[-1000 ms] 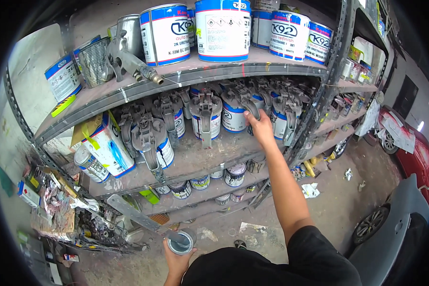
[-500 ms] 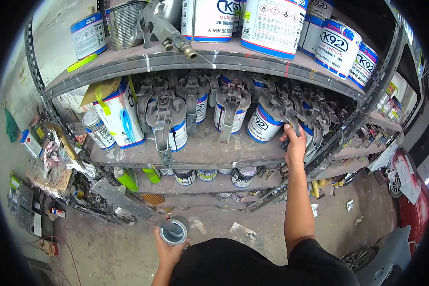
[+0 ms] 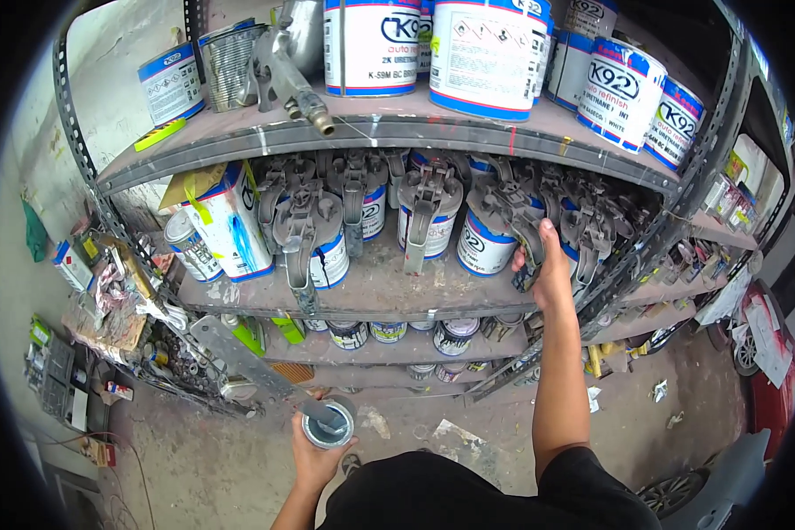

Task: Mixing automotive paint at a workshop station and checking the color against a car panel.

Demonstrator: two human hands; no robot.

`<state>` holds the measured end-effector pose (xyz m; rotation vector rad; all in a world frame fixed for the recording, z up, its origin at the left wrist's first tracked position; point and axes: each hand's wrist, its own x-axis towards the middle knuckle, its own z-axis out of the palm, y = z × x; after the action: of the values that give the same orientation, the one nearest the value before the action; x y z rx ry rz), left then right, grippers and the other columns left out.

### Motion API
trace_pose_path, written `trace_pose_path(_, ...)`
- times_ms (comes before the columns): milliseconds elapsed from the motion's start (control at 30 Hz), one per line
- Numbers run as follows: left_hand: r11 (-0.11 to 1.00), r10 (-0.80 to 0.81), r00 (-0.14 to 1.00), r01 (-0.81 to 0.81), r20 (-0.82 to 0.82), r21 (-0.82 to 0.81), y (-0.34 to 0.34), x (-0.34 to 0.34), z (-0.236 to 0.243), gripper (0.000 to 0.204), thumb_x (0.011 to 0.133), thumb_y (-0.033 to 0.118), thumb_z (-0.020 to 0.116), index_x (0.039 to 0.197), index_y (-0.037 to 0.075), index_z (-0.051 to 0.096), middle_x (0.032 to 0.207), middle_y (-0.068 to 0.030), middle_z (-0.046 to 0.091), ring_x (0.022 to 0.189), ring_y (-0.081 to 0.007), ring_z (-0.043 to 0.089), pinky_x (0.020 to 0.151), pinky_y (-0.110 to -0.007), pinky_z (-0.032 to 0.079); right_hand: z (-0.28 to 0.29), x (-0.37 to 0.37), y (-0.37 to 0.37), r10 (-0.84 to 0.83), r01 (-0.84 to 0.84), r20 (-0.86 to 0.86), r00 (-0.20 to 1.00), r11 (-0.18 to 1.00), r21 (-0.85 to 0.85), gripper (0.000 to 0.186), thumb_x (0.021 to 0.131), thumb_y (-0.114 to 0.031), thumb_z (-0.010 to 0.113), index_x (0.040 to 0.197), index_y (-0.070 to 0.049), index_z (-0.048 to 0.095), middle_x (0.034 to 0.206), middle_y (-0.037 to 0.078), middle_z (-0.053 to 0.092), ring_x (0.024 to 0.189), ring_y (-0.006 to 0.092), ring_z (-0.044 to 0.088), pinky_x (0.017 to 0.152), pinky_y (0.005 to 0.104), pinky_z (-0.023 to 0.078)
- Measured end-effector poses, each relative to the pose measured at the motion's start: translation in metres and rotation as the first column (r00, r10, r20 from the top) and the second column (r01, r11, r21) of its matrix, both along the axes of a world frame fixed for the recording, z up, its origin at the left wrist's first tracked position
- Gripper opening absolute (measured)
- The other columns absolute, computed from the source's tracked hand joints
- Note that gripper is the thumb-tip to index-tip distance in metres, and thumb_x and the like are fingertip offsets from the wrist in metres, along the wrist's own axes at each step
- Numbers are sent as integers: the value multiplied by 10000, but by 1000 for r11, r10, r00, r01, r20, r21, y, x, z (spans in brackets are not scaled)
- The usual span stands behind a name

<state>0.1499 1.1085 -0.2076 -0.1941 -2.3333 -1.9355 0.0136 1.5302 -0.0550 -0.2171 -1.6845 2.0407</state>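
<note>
My right hand [image 3: 551, 269] is closed around the handle [image 3: 526, 247] of a dusty grey mixing lid on a white-and-blue paint can [image 3: 484, 251] on the middle shelf. Similar lidded cans [image 3: 318, 261] stand beside and behind it. Low in the view my left hand [image 3: 316, 459] is wrapped around a small metal cup [image 3: 348, 420] with grey-blue contents. A long flat metal stick [image 3: 243, 358] stands tilted in that cup, leaning out to the upper left.
The steel shelving [image 3: 389, 132] holds several cans [image 3: 475, 66] and a spray gun [image 3: 296, 97] above, more cans [image 3: 455, 336] below. A cluttered bench [image 3: 106, 336] is at the left. A red car [image 3: 782, 415] and grey panel [image 3: 720, 477] stand at the right over the floor [image 3: 177, 450].
The view has shifted, putting the shelves in a different position. My right thumb now lies higher along the lid's handle. My left hand still holds the cup and stick.
</note>
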Motion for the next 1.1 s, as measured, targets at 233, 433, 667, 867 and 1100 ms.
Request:
trace_pose_path(233,986,149,989,-149,10,76,14,23,-22,971,576,112,987,1363,19,425,1227,-133,636,1099,-262,653,954,-385,518,-39,-6,-5,187,-194,-174,967,981,-25,201,957,-227,549,935,-35,603,785,74,607,729,180,579,695,328,473)
trace_pose_path(433,935,247,964,-209,99,-287,0,46,6,945,665,343,951,1396,42,433,1288,-184,623,1190,-352,630,1005,-442,500,-25,92,-26,65,-99,-148,987,968,-233,438,978,-498,554,966,-60,564,765,34,533,615,139,459,545,293,364)
trace_pose_path(667,900,419,907,-421,-43,-110,-84,84,-5,900,697,308,925,1413,82,430,1421,-173,537,1322,-370,529,1069,-450,453,-46,95,-123,319,-243,236,918,922,-301,803,854,-838,473,1054,-62,528,617,55,502,436,192,444,428,332,381)
trace_pose_path(867,779,598,798,-600,-74,-180,-201,143,-19,907,684,291,934,1406,78,430,1378,-172,558,1279,-378,556,1046,-452,469,-98,103,-334,904,-884,250,347,404,-235,346,944,-274,545,998,66,573,756,141,602,651,238,578,624,368,487)
trace_pose_path(1100,608,790,612,-778,29,-158,-316,211,-26,844,654,236,959,1320,24,487,1214,-151,623,1112,-302,628,960,-400,498,-102,67,-515,927,-855,220,304,367,-366,351,1021,-338,484,899,-31,599,714,81,586,645,200,566,653,370,485)
